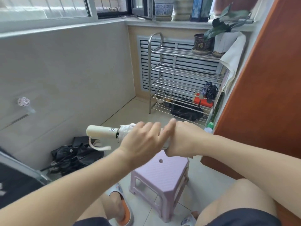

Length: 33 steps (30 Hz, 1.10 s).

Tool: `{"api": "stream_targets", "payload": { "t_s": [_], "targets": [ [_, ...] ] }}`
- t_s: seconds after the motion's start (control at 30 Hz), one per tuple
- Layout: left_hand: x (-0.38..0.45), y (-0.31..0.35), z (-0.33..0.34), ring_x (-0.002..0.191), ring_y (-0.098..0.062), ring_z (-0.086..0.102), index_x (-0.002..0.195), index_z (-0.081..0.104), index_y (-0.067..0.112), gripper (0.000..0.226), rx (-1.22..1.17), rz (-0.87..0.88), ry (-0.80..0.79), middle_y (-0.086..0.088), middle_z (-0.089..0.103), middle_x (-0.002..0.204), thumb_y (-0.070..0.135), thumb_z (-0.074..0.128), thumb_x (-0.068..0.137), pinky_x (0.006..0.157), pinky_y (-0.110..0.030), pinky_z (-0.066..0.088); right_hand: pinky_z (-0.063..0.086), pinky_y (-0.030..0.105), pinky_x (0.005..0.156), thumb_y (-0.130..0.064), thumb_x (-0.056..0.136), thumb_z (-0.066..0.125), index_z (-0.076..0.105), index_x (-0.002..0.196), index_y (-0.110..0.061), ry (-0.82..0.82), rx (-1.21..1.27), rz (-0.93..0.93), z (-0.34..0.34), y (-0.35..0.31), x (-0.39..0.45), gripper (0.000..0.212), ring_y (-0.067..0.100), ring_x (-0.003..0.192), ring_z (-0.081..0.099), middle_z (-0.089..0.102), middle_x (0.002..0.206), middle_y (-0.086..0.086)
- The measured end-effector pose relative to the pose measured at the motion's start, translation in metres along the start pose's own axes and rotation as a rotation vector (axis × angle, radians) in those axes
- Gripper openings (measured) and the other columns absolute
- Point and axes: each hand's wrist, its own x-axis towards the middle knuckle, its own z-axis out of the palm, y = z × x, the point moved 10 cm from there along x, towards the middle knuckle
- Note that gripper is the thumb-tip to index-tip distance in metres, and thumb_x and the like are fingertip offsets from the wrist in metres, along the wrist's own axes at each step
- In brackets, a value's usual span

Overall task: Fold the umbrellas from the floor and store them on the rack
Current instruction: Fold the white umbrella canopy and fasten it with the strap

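Observation:
A folded white umbrella (104, 132) with a cream handle pointing left is held level in front of me, its pink wrist strap dangling below. My right hand (180, 139) grips the canopy end. My left hand (143, 141) lies over the rolled canopy with fingers spread, wrapping around it. A black umbrella (76, 155) lies loose and unfolded on the floor by the left wall. The steel rack (182, 75) stands at the back; a dark folded umbrella (207, 91) rests on a lower shelf at the right.
A lilac plastic stool (161, 181) stands right below my hands. On the rack are flower pots (202, 43), a red box (203, 101) and a black bag (187, 112). An orange-brown door (263, 88) closes off the right. My slippered feet are on the tiled floor.

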Motion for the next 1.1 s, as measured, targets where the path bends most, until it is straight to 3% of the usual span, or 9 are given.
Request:
{"api": "stream_targets", "payload": {
  "t_s": [0.1,0.23,0.4,0.5,0.6,0.73,0.83,0.97,1.1],
  "targets": [
    [0.002,-0.024,0.008,0.059,-0.030,0.059,0.147,0.032,0.009,0.075,-0.087,-0.029,-0.061,-0.004,0.061,0.076,0.031,0.063,0.082,0.050,-0.034,0.034,0.044,0.030,0.051,-0.036,0.071,0.062,0.057,0.083,-0.018,0.036,-0.033,0.004,-0.007,-0.002,-0.002,0.022,0.021,0.059,0.060,0.063,0.064,0.001],
    [-0.015,-0.046,0.030,0.085,-0.034,0.067,0.144,0.020,0.028,0.085,-0.304,-0.175,-0.376,0.003,0.070,0.098,0.061,0.067,0.082,0.063,-0.035,0.041,0.044,0.034,0.058,-0.037,0.082,0.058,0.049,0.098,-0.018,0.167,-0.250,-0.113,-0.018,-0.007,-0.011,0.027,0.028,0.068,0.055,0.054,0.077,0.000],
    [-0.021,-0.056,0.046,0.071,-0.022,0.060,0.102,0.045,0.032,0.040,-0.458,-0.241,-0.663,0.007,0.061,0.081,0.047,0.070,0.075,0.064,-0.035,0.052,0.036,0.033,0.056,-0.037,0.085,0.059,0.043,0.094,-0.017,0.255,-0.276,-0.150,-0.016,-0.016,-0.018,0.027,0.030,0.065,0.053,0.061,0.081,0.001],
    [-0.010,-0.057,0.028,0.067,-0.030,0.058,0.093,0.038,0.022,0.036,-0.208,-0.144,-0.445,0.004,0.057,0.078,0.036,0.067,0.076,0.054,-0.034,0.039,0.036,0.034,0.055,-0.035,0.082,0.057,0.040,0.090,-0.017,0.267,-0.260,-0.107,-0.013,-0.007,-0.016,0.026,0.031,0.064,0.053,0.060,0.077,0.002],
    [-0.008,-0.040,0.003,0.052,-0.029,0.051,0.084,0.045,0.017,0.023,0.002,0.069,-0.122,-0.002,0.050,0.067,0.016,0.064,0.073,0.045,-0.030,0.030,0.042,0.034,0.052,-0.041,0.072,0.065,0.050,0.085,-0.022,0.064,0.012,-0.029,0.002,0.011,-0.008,0.027,0.026,0.064,0.058,0.061,0.070,0.000],
    [-0.016,-0.027,-0.001,0.050,-0.024,0.040,0.083,0.048,0.015,0.013,0.056,0.129,0.006,-0.003,0.044,0.066,0.003,0.049,0.078,0.044,-0.031,0.031,0.053,0.035,0.056,-0.033,0.069,0.076,0.061,0.080,-0.021,-0.168,0.355,-0.029,0.024,0.020,-0.008,0.022,0.019,0.065,0.067,0.070,0.071,0.002],
    [-0.014,-0.035,0.013,0.050,-0.027,0.047,0.085,0.051,0.015,0.006,-0.047,0.125,-0.093,-0.002,0.048,0.067,0.016,0.051,0.078,0.043,-0.031,0.031,0.056,0.035,0.055,-0.033,0.072,0.075,0.058,0.081,-0.024,-0.115,0.346,-0.016,0.024,0.024,-0.005,0.021,0.018,0.062,0.067,0.068,0.070,0.000],
    [-0.027,-0.071,0.076,0.068,-0.025,0.060,0.088,0.040,0.031,0.029,-0.440,-0.144,-0.582,0.008,0.056,0.073,0.047,0.062,0.078,0.056,-0.033,0.044,0.054,0.035,0.062,-0.046,0.077,0.064,0.052,0.095,-0.027,0.037,-0.109,-0.127,0.014,0.030,0.009,0.029,0.019,0.068,0.059,0.060,0.078,-0.006],
    [-0.015,-0.091,0.124,0.070,-0.018,0.060,0.086,0.041,0.033,0.031,-0.516,-0.265,-0.586,0.010,0.060,0.075,0.054,0.063,0.076,0.063,-0.035,0.052,0.056,0.038,0.062,-0.065,0.074,0.068,0.054,0.090,-0.029,-0.040,0.068,-0.097,0.030,0.079,0.055,0.042,0.016,0.067,0.061,0.062,0.076,-0.008]
  ]
}}
